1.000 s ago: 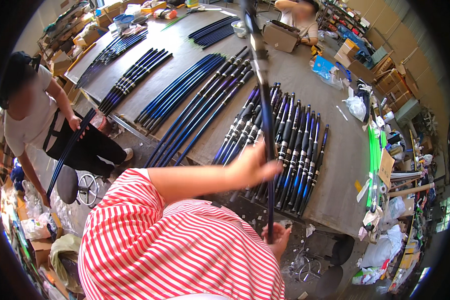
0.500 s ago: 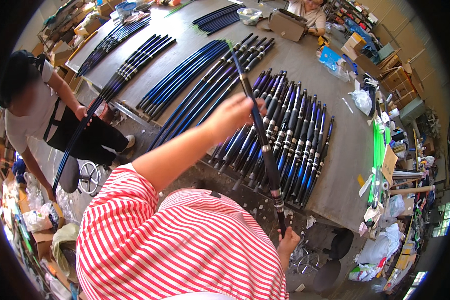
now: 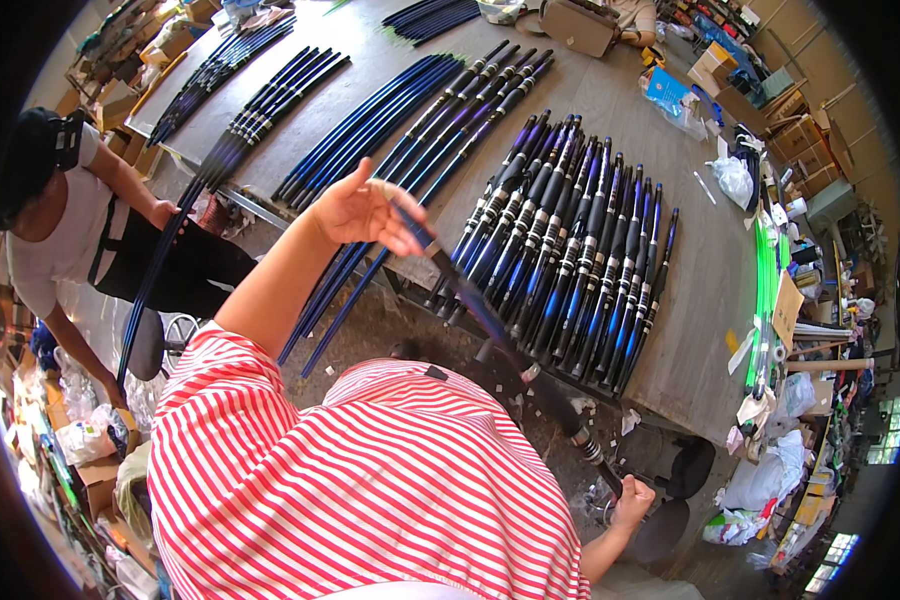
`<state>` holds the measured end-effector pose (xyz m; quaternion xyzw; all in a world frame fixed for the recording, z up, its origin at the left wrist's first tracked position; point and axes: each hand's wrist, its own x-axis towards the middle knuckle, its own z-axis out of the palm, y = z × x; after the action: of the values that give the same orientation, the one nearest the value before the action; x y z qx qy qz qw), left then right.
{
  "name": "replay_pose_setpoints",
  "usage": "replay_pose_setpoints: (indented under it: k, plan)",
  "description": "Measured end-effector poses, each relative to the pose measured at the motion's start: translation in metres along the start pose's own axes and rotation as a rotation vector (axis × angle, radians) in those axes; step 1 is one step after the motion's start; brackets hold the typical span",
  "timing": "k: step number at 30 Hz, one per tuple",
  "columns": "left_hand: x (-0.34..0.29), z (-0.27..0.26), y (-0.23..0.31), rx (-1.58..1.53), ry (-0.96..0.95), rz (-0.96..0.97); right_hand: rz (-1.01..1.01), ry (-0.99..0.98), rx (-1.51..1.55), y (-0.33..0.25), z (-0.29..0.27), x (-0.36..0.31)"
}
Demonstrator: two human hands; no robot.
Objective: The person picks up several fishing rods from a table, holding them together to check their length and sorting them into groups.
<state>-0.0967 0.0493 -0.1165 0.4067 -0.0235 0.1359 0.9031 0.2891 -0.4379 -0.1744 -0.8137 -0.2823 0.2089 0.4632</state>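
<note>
A dark fishing rod [image 3: 555,402] slants across in front of my striped shirt, its upper end to the left. Its butt end is gripped in the closed fingers of my right hand [image 3: 630,503], low on the right. Up by the rod's other end is my left hand [image 3: 368,212], its thumb raised and fingers spread, not wrapped round the rod; whether the fingertips touch it I cannot tell. Beyond the rod, a dense row of fishing rods [image 3: 602,215] with black grips lies along the table edge. Thinner blue rod sections [image 3: 375,125] lie farther left.
A co-worker [image 3: 80,210] at left holds a bundle of long rods [image 3: 155,265] reaching off the table [image 3: 695,330]. Another person's arm is at the far edge by a brown bag [image 3: 580,27]. Stools [image 3: 660,530] stand lower right; plastic bags [image 3: 765,475] and boxes crowd the right side.
My left hand has moved left and its fingers have come apart from around the rod. My right hand has shifted right with the butt, tilting the rod flatter.
</note>
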Motion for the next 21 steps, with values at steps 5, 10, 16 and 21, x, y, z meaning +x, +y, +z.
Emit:
replay_pose_setpoints:
  k: [5, 10, 16, 21]
  plan:
    - [-0.034, 0.0, -0.01, -0.002, -0.119, -0.275, 0.038, 0.025, -0.069, 0.002, -0.024, 0.0]
    - [-0.056, 0.017, -0.02, -0.09, -0.169, -0.312, -0.013, -0.032, -0.162, -0.014, -0.041, 0.011]
    - [-0.054, 0.035, -0.024, -0.16, -0.264, -0.334, 0.023, 0.015, -0.208, -0.01, -0.062, 0.024]
    - [-0.05, 0.035, -0.029, -0.132, -0.253, -0.41, 0.139, 0.166, -0.115, -0.01, -0.071, 0.044]
